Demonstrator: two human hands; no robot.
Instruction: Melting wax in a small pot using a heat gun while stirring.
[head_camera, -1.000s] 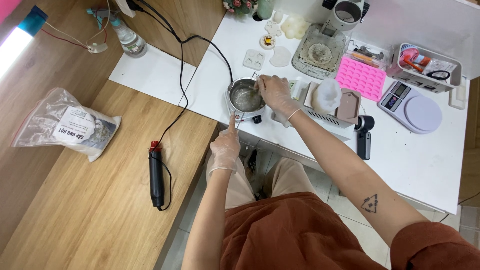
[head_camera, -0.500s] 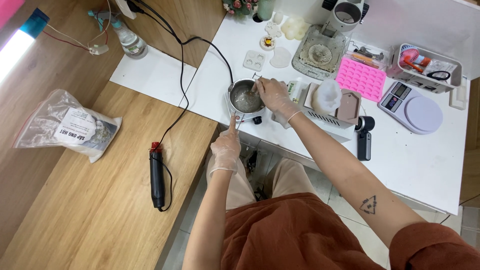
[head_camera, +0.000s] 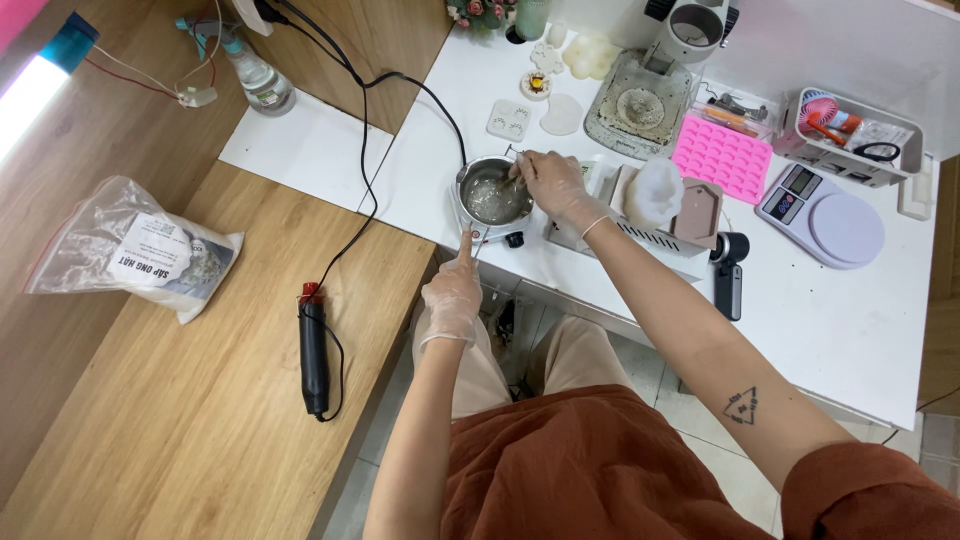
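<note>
Head view: stirring the small pot

My right hand (head_camera: 550, 183) pinches a thin stick in the metal pot (head_camera: 492, 195) on the white counter (head_camera: 850, 310). My gloved left hand (head_camera: 452, 295) points one finger at its edge. Black cord (head_camera: 400, 150) beside; pink mold (head_camera: 722, 157) behind.

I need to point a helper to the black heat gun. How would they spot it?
Start at the wooden table left of the white one. Near its right edge lies the heat gun, a slim black wand with a red tip. Its black cord trails up toward the wall.
</note>
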